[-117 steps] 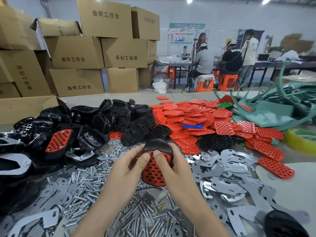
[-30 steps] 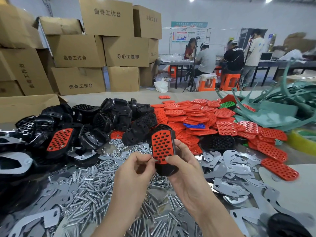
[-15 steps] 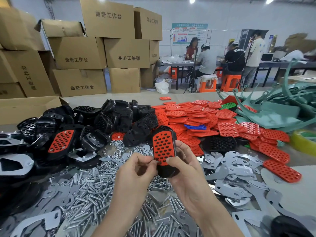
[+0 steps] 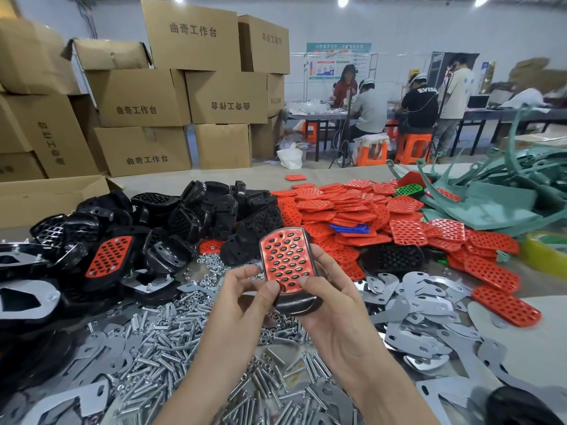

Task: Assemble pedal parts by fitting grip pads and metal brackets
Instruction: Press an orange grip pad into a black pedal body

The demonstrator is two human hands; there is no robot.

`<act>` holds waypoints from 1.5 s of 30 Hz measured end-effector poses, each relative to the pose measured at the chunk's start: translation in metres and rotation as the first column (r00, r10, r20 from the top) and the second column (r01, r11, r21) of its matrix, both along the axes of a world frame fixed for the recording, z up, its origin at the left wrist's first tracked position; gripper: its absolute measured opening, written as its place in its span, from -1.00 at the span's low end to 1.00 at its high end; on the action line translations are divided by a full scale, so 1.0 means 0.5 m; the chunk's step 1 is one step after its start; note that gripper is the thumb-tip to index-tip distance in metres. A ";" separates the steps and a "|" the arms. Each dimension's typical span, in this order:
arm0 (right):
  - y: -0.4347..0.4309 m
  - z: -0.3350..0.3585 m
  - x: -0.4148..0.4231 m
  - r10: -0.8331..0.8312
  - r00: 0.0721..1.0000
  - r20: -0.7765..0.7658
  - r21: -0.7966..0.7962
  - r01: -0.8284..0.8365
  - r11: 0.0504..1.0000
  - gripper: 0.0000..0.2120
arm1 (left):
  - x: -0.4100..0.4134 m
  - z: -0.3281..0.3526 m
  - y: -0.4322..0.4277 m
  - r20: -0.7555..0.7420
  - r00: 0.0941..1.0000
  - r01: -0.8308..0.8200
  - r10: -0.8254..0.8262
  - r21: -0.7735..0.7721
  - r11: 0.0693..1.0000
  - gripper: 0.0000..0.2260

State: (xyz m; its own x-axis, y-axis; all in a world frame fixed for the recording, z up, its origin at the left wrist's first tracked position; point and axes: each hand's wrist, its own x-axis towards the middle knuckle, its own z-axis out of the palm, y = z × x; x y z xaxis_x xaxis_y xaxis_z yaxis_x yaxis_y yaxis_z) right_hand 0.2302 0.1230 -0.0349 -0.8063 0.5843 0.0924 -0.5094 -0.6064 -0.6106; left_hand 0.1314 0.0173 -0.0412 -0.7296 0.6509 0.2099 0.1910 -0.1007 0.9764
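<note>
- Right hand (image 4: 334,305): gripping the pedal (image 4: 296,303) from the right and underneath, thumb lying on the lower face.
- Left hand (image 4: 242,299): thumb tip pinching the pedal's lower-left corner, other fingers curled just beside its left edge. Can't tell if there's anything small in them.
- The pedal is held up off the counter (image 4: 537,348), mid-frame, long axis roughly upright and face toward me.
- A red grip pad (image 4: 287,259) sits in the pedal's black body, black studs showing through its holes.
- Below my hands: a loose heap of bolts (image 4: 159,348), with small nuts (image 4: 211,262) scattered just behind it.
- Right of my hands: flat metal brackets (image 4: 414,302), overlapping in a pile.
- Back left: pile of bare black pedal bodies (image 4: 199,216).
- One assembled pedal (image 4: 109,256) with a red pad lies at the left of that pile.
- Back right: heap of loose red pads (image 4: 352,210), with one blue pad (image 4: 349,228) and one green pad (image 4: 409,190) in the mix.
- Far right: teal frame parts (image 4: 491,204) and a yellow tape roll (image 4: 546,253) at the edge.
- Behind the counter: stacked cardboard boxes (image 4: 196,35), and people (image 4: 368,108) at a far table with orange stools (image 4: 414,148).
</note>
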 end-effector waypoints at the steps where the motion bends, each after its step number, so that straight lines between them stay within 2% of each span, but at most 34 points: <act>1: 0.001 0.000 0.001 0.008 1.000 -0.017 -0.015 -0.008 1.000 -0.57 | 0.003 0.001 -0.001 -0.040 0.999 0.022 -0.022 -0.010 1.000 -0.74; 4: 0.005 -0.002 -0.002 0.006 1.000 0.009 -0.034 -0.006 0.999 -0.56 | 0.013 0.007 -0.005 -0.167 0.986 0.020 -0.020 -0.007 1.000 -0.82; 7: 0.002 -0.008 -0.012 -0.038 0.994 0.099 0.039 0.034 0.999 -0.64 | 0.016 0.004 -0.007 -0.287 0.956 -0.070 0.057 -0.036 0.997 -0.82; 10: -0.002 -0.015 -0.022 -0.103 0.979 0.176 0.099 0.086 0.991 -0.65 | 0.016 -0.007 -0.006 -0.458 0.881 -0.177 0.115 -0.095 0.980 -0.82; 13: -0.007 -0.021 -0.028 -0.124 0.966 0.227 0.175 0.085 0.981 -0.70 | 0.016 -0.016 -0.002 -0.628 0.762 -0.267 0.158 -0.082 0.960 -0.84; 15: -0.016 -0.020 -0.029 -0.110 0.961 0.253 0.194 0.061 0.979 -0.57 | 0.015 -0.016 -0.002 -0.691 0.701 -0.290 0.178 -0.048 0.956 -0.79; 18: -0.027 -0.015 -0.033 -0.075 0.969 0.237 0.099 0.052 0.994 -0.31 | 0.012 -0.014 0.000 -0.791 0.588 -0.296 0.167 -0.018 0.955 -0.78; 20: -0.031 -0.009 -0.032 -0.067 0.977 0.203 0.031 0.062 0.998 -0.29 | 0.013 -0.019 0.004 -0.860 0.493 -0.289 0.132 -0.018 0.957 -0.81; 21: -0.031 -0.005 -0.032 -0.061 0.979 0.195 -0.007 0.064 0.998 -0.28 | 0.013 -0.023 0.005 -0.872 0.475 -0.280 0.117 -0.024 0.960 -0.81; 25: -0.025 -0.004 -0.031 -0.051 0.978 0.203 -0.131 0.079 0.988 -0.18 | 0.003 -0.031 0.008 -0.837 0.537 -0.230 0.106 -0.024 0.973 -0.81; 29: -0.005 -0.004 -0.014 -0.036 0.983 0.179 -0.184 0.069 0.980 -0.41 | 0.003 -0.022 0.000 -0.830 0.557 -0.132 -0.034 -0.129 0.983 -0.74; 31: 0.008 -0.005 -0.005 -0.027 0.988 0.150 -0.197 0.056 0.979 -0.48 | 0.004 -0.017 -0.006 -0.818 0.573 -0.158 -0.051 -0.171 0.973 -0.72; 34: 0.019 0.000 0.002 -0.062 0.994 0.092 -0.200 0.079 0.977 -0.53 | -0.015 -0.014 -0.014 -0.763 0.645 -0.263 0.041 -0.172 0.949 -0.70; 37: 0.025 0.000 0.005 -0.091 0.992 0.083 -0.198 0.106 0.974 -0.57 | -0.045 -0.017 -0.025 -0.722 0.689 -0.373 0.070 -0.269 0.888 -0.66; 41: 0.029 0.004 0.009 -0.105 0.991 0.078 -0.221 0.120 0.968 -0.64 | -0.045 -0.024 -0.024 -0.725 0.689 -0.367 -0.031 -0.385 0.847 -0.67; 45: 0.030 -0.002 0.009 -0.127 0.987 0.102 -0.162 0.142 0.976 -0.83 | -0.049 -0.040 -0.019 -0.749 0.631 -0.385 -0.200 -0.527 0.757 -0.65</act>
State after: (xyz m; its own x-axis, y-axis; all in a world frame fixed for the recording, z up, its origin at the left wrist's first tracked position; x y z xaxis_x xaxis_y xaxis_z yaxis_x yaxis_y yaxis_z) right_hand 0.2346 0.1380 -0.0356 -0.7197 0.6890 -0.0860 -0.5409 -0.6340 -0.5526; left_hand 0.1068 0.0077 -0.0613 -0.5703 0.7694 0.2876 0.8164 0.4925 0.3015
